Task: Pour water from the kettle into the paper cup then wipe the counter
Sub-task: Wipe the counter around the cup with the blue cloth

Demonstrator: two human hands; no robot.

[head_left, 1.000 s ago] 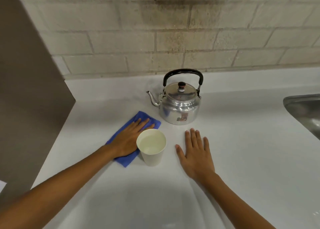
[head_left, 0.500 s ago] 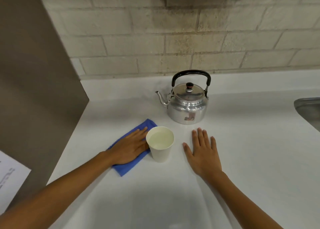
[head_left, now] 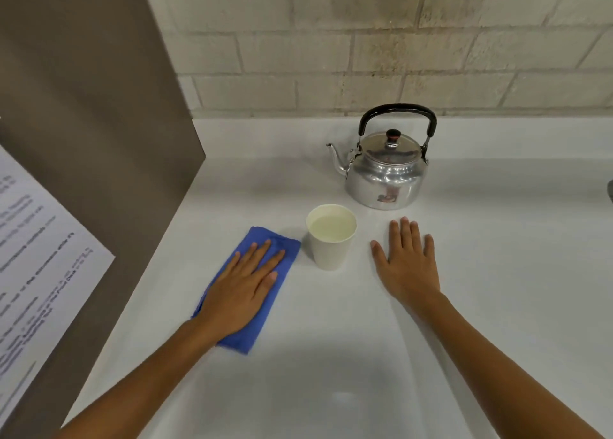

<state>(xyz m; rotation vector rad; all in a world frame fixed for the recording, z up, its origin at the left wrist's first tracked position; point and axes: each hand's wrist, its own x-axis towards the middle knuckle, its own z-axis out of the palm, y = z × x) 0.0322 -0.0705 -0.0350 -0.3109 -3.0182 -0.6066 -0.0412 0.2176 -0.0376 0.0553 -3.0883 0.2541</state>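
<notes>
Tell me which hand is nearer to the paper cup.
Left. The left hand lies flat on the blue cloth just left of the paper cup, fingertips close to its side. The right hand lies flat on the counter, slightly farther right.

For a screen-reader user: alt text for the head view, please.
A left hand presses a blue cloth flat on a white counter; the right hand rests beside a filled paper cup, kettle behind.

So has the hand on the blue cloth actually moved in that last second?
Yes. The left hand has slid the blue cloth away from the paper cup, toward the person: its fingers lay beside the cup before; now a gap shows.
</notes>
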